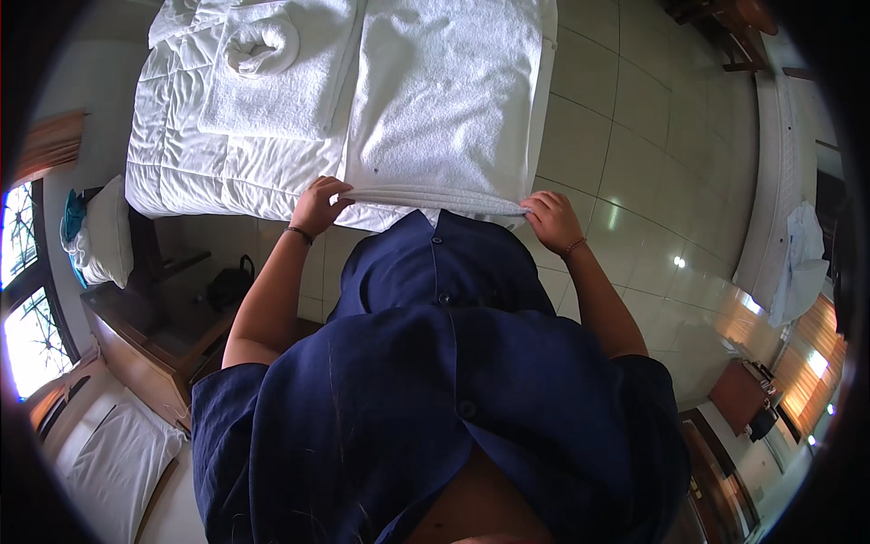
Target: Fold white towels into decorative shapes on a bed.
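A white terry towel point(442, 102) lies spread on the bed, its near edge gathered in narrow folds. My left hand point(323, 204) pinches the left end of that folded edge between thumb and fingers. At the right end, my right hand point(552, 216) grips the same edge by its corner. The edge runs taut between both hands, just in front of my dark blue shirt. To the left of this towel, a folded white towel point(285, 102) with a small rolled towel point(262, 46) on top rests on the white quilted bedspread point(183, 149).
Tiled floor point(632, 170) extends right of the bed. A wooden desk point(143, 340) and a white pillow point(109, 231) are at the left. A white mattress point(781, 170) stands along the far right, and another bed with white linen point(122, 462) is at lower left.
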`<move>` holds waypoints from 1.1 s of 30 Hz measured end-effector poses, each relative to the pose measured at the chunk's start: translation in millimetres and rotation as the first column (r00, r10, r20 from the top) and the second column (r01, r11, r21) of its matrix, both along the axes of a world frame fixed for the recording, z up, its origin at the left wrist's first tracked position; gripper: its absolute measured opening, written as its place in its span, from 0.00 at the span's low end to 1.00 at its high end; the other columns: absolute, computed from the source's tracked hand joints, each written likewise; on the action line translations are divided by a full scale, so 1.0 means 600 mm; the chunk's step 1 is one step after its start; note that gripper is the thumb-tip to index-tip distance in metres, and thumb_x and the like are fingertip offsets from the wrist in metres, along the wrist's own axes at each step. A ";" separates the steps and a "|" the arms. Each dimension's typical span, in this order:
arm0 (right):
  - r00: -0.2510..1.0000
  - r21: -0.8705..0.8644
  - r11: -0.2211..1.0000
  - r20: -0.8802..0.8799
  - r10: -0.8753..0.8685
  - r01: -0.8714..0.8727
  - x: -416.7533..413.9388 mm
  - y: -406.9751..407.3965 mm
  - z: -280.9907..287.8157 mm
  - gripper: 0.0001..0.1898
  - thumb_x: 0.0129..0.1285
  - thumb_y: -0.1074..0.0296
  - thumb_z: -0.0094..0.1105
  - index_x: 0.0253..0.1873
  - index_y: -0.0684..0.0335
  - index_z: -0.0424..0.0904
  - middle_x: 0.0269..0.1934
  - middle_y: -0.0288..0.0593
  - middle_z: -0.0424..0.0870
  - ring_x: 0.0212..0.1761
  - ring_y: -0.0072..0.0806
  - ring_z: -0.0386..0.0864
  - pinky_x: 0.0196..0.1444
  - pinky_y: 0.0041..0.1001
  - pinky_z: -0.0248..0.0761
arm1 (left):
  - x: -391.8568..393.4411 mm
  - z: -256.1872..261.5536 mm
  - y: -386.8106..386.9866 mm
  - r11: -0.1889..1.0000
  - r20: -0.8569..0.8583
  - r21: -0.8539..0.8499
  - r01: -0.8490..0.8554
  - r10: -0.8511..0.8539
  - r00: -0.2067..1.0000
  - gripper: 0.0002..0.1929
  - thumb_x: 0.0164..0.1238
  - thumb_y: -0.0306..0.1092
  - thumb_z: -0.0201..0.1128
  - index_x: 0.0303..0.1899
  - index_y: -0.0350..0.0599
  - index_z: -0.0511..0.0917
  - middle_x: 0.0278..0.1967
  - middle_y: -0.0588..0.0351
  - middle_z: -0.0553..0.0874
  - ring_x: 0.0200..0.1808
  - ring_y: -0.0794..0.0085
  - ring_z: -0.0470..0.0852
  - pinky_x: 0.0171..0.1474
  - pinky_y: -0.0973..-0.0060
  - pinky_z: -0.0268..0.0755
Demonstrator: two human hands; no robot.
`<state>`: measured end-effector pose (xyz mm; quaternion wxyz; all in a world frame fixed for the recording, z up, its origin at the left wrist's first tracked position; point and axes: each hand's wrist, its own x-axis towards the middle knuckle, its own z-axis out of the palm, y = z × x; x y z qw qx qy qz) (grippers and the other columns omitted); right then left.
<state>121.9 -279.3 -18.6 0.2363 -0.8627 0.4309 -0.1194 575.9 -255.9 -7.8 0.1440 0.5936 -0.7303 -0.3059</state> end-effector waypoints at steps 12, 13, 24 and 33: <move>0.999 0.077 0.996 -0.004 -0.052 0.052 0.010 -0.026 -0.023 0.06 0.55 0.69 0.58 0.38 0.59 0.78 0.34 0.40 0.81 0.39 0.38 0.77 0.43 0.35 0.69 | -0.001 -0.033 -0.044 0.866 0.025 0.454 -0.210 0.223 0.974 0.13 0.50 0.34 0.70 0.37 0.40 0.82 0.31 0.55 0.85 0.35 0.73 0.82 0.40 0.74 0.73; 0.999 0.076 0.996 -0.005 -0.053 0.053 0.011 -0.027 -0.027 0.06 0.55 0.69 0.58 0.38 0.59 0.78 0.34 0.40 0.81 0.39 0.38 0.77 0.43 0.35 0.69 | -0.001 -0.040 -0.046 0.866 0.024 0.454 -0.208 0.222 0.975 0.13 0.50 0.34 0.70 0.37 0.40 0.82 0.31 0.55 0.85 0.35 0.73 0.82 0.40 0.74 0.73; 0.820 0.582 0.655 -0.039 -0.571 0.483 0.023 -0.028 -0.115 0.25 0.50 0.63 0.66 0.53 0.62 0.72 0.41 0.51 0.82 0.44 0.35 0.81 0.47 0.31 0.73 | -0.003 -0.092 -0.065 0.775 0.068 0.474 -0.418 0.441 0.895 0.19 0.35 0.31 0.76 0.33 0.37 0.79 0.28 0.58 0.83 0.31 0.76 0.79 0.38 0.78 0.72; 0.838 0.730 0.590 0.045 -0.544 0.344 -0.002 -0.042 -0.158 0.18 0.48 0.65 0.69 0.43 0.66 0.76 0.37 0.43 0.82 0.38 0.27 0.79 0.43 0.26 0.72 | 0.009 -0.111 -0.070 0.701 -0.147 0.645 -0.306 0.506 0.850 0.16 0.38 0.25 0.74 0.32 0.39 0.78 0.27 0.61 0.82 0.29 0.79 0.78 0.35 0.80 0.69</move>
